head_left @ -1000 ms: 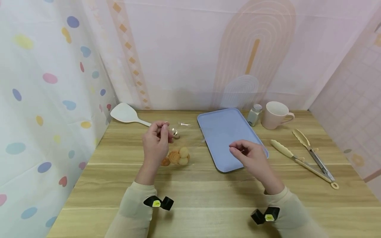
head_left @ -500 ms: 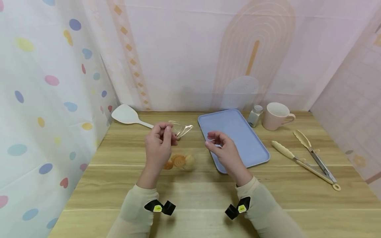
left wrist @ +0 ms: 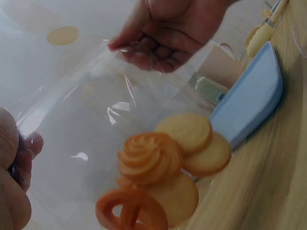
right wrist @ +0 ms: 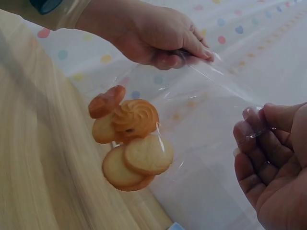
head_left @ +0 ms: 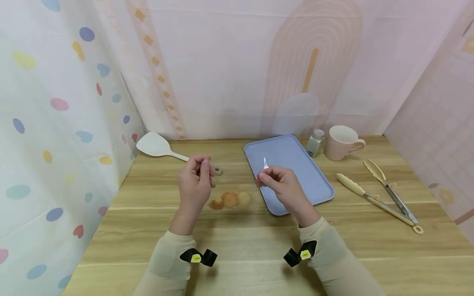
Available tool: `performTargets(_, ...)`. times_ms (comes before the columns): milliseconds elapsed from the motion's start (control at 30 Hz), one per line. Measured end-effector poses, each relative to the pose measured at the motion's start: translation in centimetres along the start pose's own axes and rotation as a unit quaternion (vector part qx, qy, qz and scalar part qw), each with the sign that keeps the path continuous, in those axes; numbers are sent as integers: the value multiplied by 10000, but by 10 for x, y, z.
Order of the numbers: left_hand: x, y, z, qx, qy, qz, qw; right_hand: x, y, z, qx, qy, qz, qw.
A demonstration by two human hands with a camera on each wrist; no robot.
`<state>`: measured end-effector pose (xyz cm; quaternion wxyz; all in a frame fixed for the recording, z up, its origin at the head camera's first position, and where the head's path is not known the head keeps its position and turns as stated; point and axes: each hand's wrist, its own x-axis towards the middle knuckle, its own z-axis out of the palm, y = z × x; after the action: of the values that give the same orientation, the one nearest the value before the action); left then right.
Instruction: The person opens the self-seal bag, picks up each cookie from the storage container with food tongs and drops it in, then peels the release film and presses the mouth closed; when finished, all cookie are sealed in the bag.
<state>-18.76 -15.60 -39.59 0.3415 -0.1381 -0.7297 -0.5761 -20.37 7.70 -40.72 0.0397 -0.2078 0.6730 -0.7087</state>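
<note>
A clear plastic bag hangs stretched between my two hands. My left hand pinches one upper corner, and my right hand pinches the other with thumb and fingers. Several cookies lie at the bottom of the bag: a swirled cookie, a pretzel-shaped one and pale round cookies. In the head view the bag itself barely shows, apart from a glint above my right fingers. The cookies there look slightly blurred.
A blue tray lies behind my right hand. At the back right stand a glass shaker and a pink mug. Tongs lie spread on the right. A white spatula is at the back left, its handle partly behind my left hand.
My right hand has come left from above the tray's right side and now pinches the bag's corner. The cookies have shifted slightly right; my left hand has kept its pinch.
</note>
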Motion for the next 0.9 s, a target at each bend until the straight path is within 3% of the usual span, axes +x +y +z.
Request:
performTargets(167, -2, -5, 4, -23, 206, 177, 9996, -1, -2, -2, 211, -136, -120, 9996)
performTargets(267, -4, -6, 8, -4, 268, 199, 9994, -1, -1, -4, 31, -51, -178, 9998)
performTargets(467, -6, 7, 13, 281, -106, 250, 9992, 0, 9, -14, -191, 9, 109, 9998)
performTargets(533, -6, 11, 13, 282, -318, 65, 9991, 0, 13, -16, -35, -37, 185, 9998)
performTargets(633, -6, 13, 11, 56, -618, -499, 9968, 1, 16, -16, 164, -70, 220, 9996)
performTargets(733, -6, 12, 9, -113, -836, -1042, 9910, 3, 18, -15, 288, -97, 265, 9992)
performTargets(900, -3, 9, 5, -202, -1126, -1645, 9797, 5, 22, -14, 142, -5, 427, 9990)
